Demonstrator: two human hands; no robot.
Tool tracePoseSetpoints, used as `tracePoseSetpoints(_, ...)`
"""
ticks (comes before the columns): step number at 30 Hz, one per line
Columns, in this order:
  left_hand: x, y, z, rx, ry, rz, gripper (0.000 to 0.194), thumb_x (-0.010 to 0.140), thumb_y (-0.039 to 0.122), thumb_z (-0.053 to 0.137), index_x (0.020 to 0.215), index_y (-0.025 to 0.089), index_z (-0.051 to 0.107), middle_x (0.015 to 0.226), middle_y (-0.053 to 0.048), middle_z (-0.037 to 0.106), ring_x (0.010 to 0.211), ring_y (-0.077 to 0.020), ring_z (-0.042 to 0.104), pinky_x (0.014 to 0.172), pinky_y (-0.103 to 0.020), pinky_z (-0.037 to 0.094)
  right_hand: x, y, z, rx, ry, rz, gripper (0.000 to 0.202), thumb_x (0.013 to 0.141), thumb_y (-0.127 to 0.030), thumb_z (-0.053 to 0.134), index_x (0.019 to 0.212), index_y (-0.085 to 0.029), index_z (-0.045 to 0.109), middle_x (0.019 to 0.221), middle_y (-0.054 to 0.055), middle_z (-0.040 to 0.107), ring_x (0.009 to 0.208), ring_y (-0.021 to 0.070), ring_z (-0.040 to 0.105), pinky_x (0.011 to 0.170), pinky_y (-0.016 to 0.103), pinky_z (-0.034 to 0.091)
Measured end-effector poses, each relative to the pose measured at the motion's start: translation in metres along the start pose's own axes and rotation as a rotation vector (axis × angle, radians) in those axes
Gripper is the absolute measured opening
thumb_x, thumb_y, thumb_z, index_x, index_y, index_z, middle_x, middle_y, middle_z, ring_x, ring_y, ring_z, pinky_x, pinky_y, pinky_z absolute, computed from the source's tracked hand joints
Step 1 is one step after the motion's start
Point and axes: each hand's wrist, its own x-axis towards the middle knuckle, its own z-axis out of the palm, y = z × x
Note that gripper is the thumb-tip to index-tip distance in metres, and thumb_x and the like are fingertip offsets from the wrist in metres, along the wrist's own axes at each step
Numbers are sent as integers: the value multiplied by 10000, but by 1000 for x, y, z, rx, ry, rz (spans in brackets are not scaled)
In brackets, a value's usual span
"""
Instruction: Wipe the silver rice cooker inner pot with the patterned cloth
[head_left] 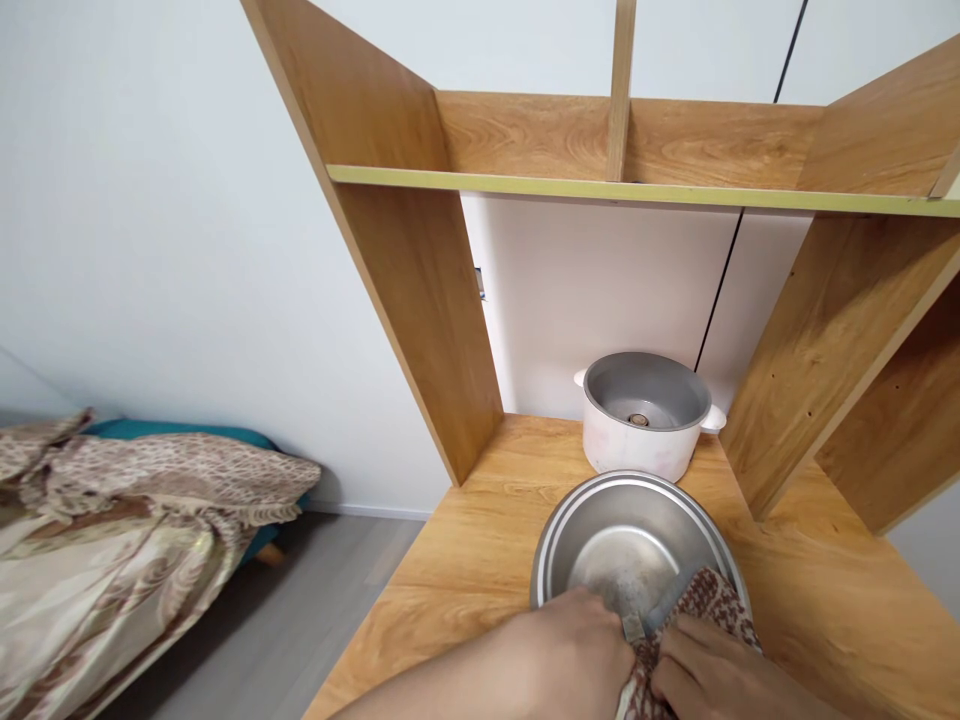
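Observation:
A round metal pot (630, 530) with a wide rim stands on the wooden desk in front of me. Over its near right rim lies a brown-and-white patterned cloth (709, 597), partly inside the pot. My left hand (574, 650) is closed at the near rim, its fingertips on the cloth's left edge. My right hand (709, 668) grips the cloth just to the right, fingers curled over it. A small pale tag-like patch (634, 628) shows between the hands. Both hands hide the pot's near side.
Behind the pot stands a white rice cooker body (637, 450) with grey inside and side handles. Wooden shelf panels (420, 320) rise on both sides, with a shelf board (525, 182) above. A bed with a patterned cover (165, 480) is at left.

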Motion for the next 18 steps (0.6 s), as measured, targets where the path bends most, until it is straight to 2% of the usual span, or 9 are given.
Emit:
tracePoseSetpoints(8, -2, 2, -5, -23, -10, 6, 214, 862, 313, 679, 823, 155, 817, 667, -98, 769, 527, -253, 672, 519, -353, 475, -3, 4, 1, 141, -88, 28, 134, 1000, -214, 732, 931, -195, 619, 925, 24, 677, 856, 212, 642, 840, 312, 488)
tracePoseSetpoints(11, -3, 3, -8, -19, -15, 9, 214, 855, 302, 677, 815, 144, 815, 677, -107, 773, 528, -251, 674, 508, -347, 465, -2, 4, -3, 180, -118, 37, 162, 982, -220, 777, 913, -183, 635, 916, 25, 683, 842, 202, 652, 823, 300, 492)
tracePoseSetpoints(18, -4, 2, -12, -33, -51, 8, 206, 837, 302, 687, 815, 139, 813, 687, -106, 777, 517, -235, 663, 508, -336, 472, 13, 11, -40, 372, -237, 97, 75, 1020, -213, 728, 998, -206, 657, 991, 14, 705, 912, 204, 666, 802, 291, 496)
